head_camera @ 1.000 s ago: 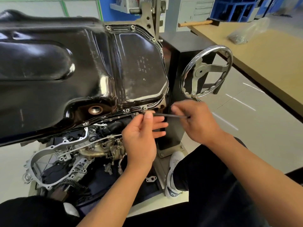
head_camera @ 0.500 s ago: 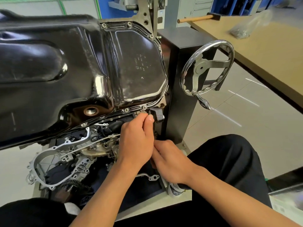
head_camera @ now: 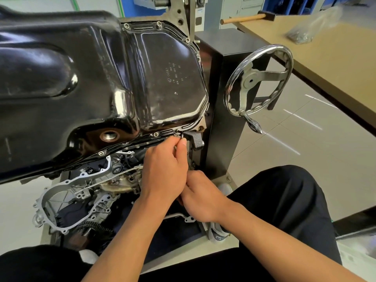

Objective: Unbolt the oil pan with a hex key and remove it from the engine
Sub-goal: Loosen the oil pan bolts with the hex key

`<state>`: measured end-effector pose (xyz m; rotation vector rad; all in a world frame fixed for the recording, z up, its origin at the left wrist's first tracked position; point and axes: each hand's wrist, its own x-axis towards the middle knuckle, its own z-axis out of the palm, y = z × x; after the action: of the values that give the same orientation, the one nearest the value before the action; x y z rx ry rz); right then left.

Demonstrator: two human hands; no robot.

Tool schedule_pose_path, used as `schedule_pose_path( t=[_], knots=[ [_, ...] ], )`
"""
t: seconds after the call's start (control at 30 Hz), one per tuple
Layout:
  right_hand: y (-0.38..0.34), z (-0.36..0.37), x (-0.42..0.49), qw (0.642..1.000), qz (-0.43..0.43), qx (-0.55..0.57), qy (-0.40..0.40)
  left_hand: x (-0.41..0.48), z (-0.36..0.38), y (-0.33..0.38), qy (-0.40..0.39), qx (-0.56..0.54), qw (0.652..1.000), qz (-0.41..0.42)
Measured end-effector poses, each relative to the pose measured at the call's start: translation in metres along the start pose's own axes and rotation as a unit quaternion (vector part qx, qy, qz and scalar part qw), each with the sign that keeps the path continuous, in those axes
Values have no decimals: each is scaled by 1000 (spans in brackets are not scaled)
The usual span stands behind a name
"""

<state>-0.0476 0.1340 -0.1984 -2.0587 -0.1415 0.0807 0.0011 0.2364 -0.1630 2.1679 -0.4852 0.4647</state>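
A glossy black oil pan (head_camera: 101, 78) sits on the upturned engine (head_camera: 81, 196), with bolts along its flange. The short bent end of a dark hex key (head_camera: 181, 135) sits in a flange bolt (head_camera: 177, 131) at the pan's lower right corner. My left hand (head_camera: 164, 169) pinches the key just below that bolt. My right hand (head_camera: 200, 196) is closed lower down, partly behind the left; the key's long arm is hidden between the hands. An open drain hole (head_camera: 107, 136) shows on the pan's lower side.
A black stand column (head_camera: 223, 98) with a chrome handwheel (head_camera: 258, 82) stands right of the pan. A wooden bench (head_camera: 335, 58) at the right holds a mallet (head_camera: 244, 18) and a plastic bag (head_camera: 311, 31). My dark-trousered knee (head_camera: 284, 200) is below the hands.
One second ago the key lay level, with my right hand out to the right. That hand swung down under the left hand, turning the key's long arm downward; since half a second ago little has moved.
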Motion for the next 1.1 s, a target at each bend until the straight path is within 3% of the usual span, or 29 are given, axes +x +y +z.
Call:
schedule_pose_path(
  t=[0.2,0.6,0.73,0.8,0.87,0.97,1.1],
  knots=[
    [0,3,-3,998,-25,-44,29,1,1,-2,-1,-5,1000,-18],
    [15,-39,-4,983,-60,-171,-7,3,17,5,-20,-88,993,-79],
    [10,-60,3,950,-103,-284,-79,1,16,7,-39,-119,987,-103],
    [13,-82,4,930,-82,-348,-83,2,21,14,-57,-170,975,-135],
    [14,-110,7,912,-53,-405,-41,4,25,23,-64,-260,942,-200],
    [3,-143,17,874,-116,-470,51,8,28,38,-41,-405,871,-276],
    [-14,-157,34,861,-171,-455,149,12,24,52,6,-607,710,-357]
  ],
)
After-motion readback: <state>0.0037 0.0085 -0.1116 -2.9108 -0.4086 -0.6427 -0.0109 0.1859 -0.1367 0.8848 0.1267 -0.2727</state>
